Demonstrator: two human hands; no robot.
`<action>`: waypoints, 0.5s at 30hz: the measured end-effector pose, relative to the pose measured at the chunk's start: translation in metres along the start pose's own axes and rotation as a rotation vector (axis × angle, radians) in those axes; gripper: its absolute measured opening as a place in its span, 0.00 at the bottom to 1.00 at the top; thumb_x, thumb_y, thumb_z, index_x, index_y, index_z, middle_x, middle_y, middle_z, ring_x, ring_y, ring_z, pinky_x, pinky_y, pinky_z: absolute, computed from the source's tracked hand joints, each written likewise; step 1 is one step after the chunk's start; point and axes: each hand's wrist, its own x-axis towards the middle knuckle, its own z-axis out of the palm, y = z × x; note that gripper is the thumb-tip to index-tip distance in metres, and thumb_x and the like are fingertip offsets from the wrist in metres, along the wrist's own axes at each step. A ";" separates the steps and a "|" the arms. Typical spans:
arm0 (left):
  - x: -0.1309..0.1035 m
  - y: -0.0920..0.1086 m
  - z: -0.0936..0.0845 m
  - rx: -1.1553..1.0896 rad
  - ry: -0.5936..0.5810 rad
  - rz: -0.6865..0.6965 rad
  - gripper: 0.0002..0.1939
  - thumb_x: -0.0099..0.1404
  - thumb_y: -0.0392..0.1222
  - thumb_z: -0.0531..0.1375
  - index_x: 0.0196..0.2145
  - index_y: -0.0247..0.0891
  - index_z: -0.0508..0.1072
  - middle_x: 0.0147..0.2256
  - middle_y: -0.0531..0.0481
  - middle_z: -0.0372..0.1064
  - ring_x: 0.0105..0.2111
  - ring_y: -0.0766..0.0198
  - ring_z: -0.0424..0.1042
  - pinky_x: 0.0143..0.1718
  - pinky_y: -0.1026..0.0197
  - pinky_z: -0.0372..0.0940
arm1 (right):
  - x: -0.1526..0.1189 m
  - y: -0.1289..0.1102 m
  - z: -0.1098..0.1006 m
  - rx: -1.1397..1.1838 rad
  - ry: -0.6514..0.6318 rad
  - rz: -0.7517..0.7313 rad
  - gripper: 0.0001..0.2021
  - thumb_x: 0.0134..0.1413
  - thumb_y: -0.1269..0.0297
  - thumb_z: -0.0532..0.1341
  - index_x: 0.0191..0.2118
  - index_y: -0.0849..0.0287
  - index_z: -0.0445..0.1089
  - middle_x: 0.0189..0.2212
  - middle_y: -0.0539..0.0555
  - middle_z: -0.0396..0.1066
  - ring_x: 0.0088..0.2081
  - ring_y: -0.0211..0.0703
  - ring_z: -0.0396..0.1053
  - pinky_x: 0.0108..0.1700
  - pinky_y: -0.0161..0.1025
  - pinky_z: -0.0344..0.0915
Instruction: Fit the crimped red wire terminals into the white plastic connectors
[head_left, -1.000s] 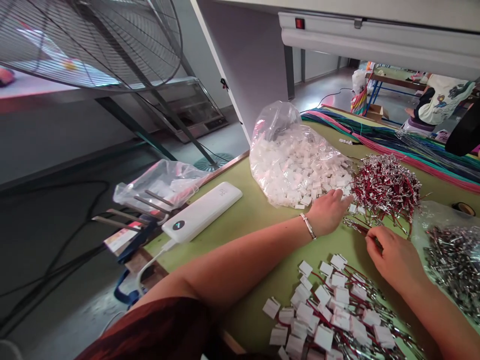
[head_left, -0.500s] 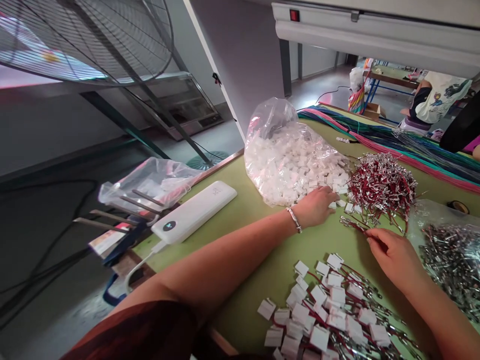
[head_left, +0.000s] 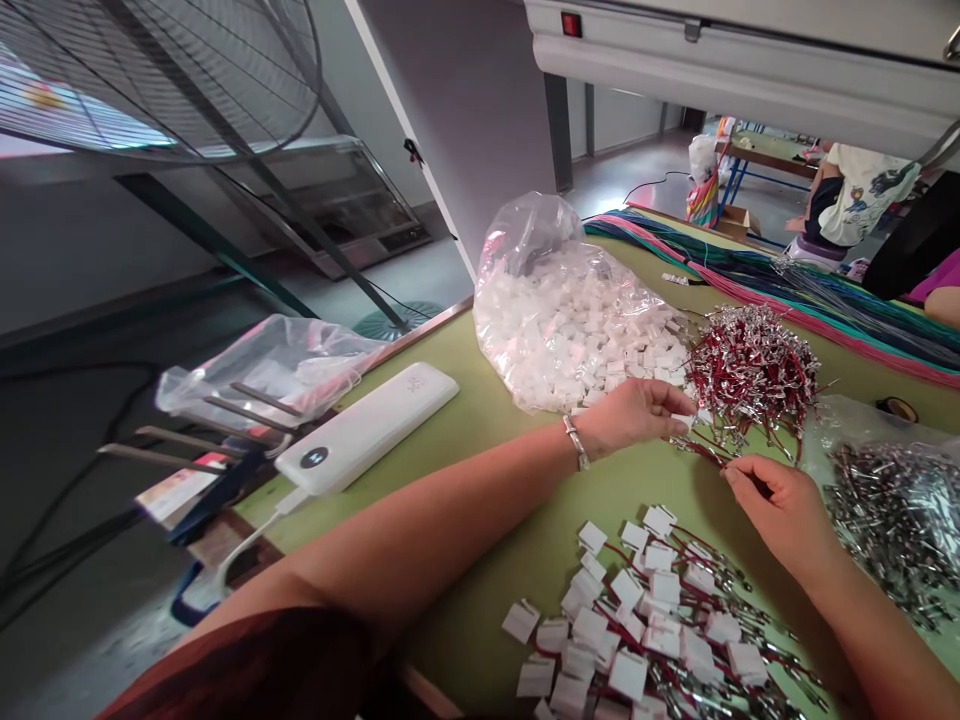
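Over the green table [head_left: 465,430], the left hand [head_left: 630,412] pinches a white connector [head_left: 682,424] while the right hand [head_left: 784,500] pinches metal-tipped wires [head_left: 705,452].

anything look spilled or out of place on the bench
Loose white connectors lie outside the bag, beside the pile of red wires. That looks a bit like a spill, though perhaps deliberate. I see no clear damage.

From the left hand [head_left: 637,410], I see on the counter [head_left: 465,425]: connector bag [head_left: 555,310] at eleven o'clock, wire heap [head_left: 754,370] at two, wired connectors [head_left: 664,590] at six, power bank [head_left: 367,430] at nine.
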 end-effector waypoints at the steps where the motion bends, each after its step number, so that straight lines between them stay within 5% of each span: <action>1: 0.000 -0.004 0.004 -0.102 -0.036 -0.018 0.07 0.55 0.31 0.64 0.33 0.33 0.73 0.28 0.53 0.70 0.27 0.72 0.68 0.34 0.65 0.65 | -0.001 0.000 0.000 -0.027 0.026 -0.047 0.11 0.58 0.60 0.55 0.28 0.56 0.70 0.23 0.49 0.70 0.25 0.38 0.65 0.28 0.34 0.61; 9: -0.004 -0.015 0.014 -0.377 -0.254 0.026 0.11 0.52 0.29 0.67 0.34 0.33 0.74 0.32 0.51 0.72 0.32 0.72 0.70 0.39 0.65 0.64 | -0.002 0.002 0.000 -0.170 0.115 -0.257 0.09 0.59 0.66 0.55 0.35 0.56 0.73 0.28 0.50 0.74 0.29 0.38 0.69 0.32 0.34 0.63; 15: -0.005 -0.010 0.013 -0.180 -0.224 0.056 0.12 0.50 0.28 0.67 0.33 0.34 0.73 0.31 0.52 0.71 0.32 0.71 0.70 0.37 0.64 0.65 | -0.003 -0.002 0.000 -0.526 0.186 -0.403 0.13 0.60 0.67 0.53 0.28 0.57 0.72 0.21 0.49 0.68 0.23 0.37 0.65 0.27 0.35 0.54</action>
